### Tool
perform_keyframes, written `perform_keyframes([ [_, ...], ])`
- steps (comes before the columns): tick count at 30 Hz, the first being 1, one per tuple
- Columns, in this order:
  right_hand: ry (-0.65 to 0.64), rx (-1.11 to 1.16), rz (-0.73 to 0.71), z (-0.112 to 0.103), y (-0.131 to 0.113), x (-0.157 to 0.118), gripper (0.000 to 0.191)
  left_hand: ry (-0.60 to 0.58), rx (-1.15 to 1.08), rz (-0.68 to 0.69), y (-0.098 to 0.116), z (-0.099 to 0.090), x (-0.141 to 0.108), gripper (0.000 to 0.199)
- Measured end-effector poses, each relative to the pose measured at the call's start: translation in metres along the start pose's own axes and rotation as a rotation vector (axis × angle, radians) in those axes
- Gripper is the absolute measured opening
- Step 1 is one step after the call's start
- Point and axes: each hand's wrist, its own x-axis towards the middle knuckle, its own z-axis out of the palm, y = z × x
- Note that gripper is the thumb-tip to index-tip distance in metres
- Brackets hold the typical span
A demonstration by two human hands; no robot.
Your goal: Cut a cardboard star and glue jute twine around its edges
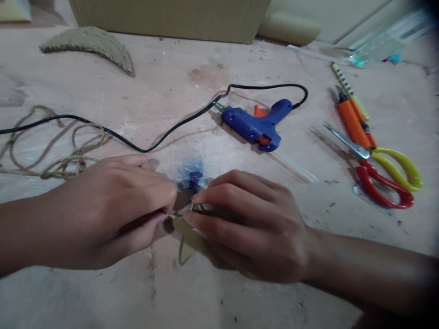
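Observation:
My left hand (120, 212) is closed in a pinch on the twine (174, 215) at the lower middle. Beside it, my right hand (250, 224) pinches a small tan cardboard piece (190, 244), whose pointed end hangs below the fingers. A short loop of twine shows between the fingertips of my right hand. Much of the cardboard is hidden by that hand. Loose twine (63, 167) lies in loops on the surface behind my left hand. Just beyond the fingertips is a dark blue spot (195, 177) on the table.
A blue glue gun (252, 125) with a black cable (185, 119) lies beyond my hands. Scissors (365, 153), orange cutters (353, 123) and a dotted pen (346, 84) are at the right. A twine-covered crescent (89, 43) and a cardboard box (168, 18) stand farther back.

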Motion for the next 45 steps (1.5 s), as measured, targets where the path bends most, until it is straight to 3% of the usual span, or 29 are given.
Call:
perform_keyframes([
  [6, 0.024, -0.018, -0.030, 0.003, 0.001, -0.001, 0.007, 0.010, -0.006, 0.004, 0.000, 0.001, -0.003, 0.022],
  [11, 0.100, -0.045, -0.059, 0.007, 0.001, -0.001, 0.025, 0.060, -0.013, 0.032, -0.001, 0.004, -0.007, 0.021],
  [17, 0.015, -0.034, -0.024, 0.005, 0.001, -0.002, 0.012, 0.080, 0.021, 0.029, -0.001, 0.005, -0.008, 0.021],
  [29, 0.000, -0.031, -0.049, 0.002, 0.001, 0.001, 0.012, 0.060, 0.127, 0.080, -0.002, 0.007, -0.011, 0.024],
  [37, -0.029, -0.052, -0.077, 0.002, 0.000, 0.005, 0.019, 0.037, 0.174, 0.160, -0.003, 0.003, -0.010, 0.026],
  [45, -0.063, -0.058, -0.089, -0.001, -0.001, 0.007, 0.026, 0.072, 0.172, 0.122, 0.000, 0.004, -0.008, 0.028],
])
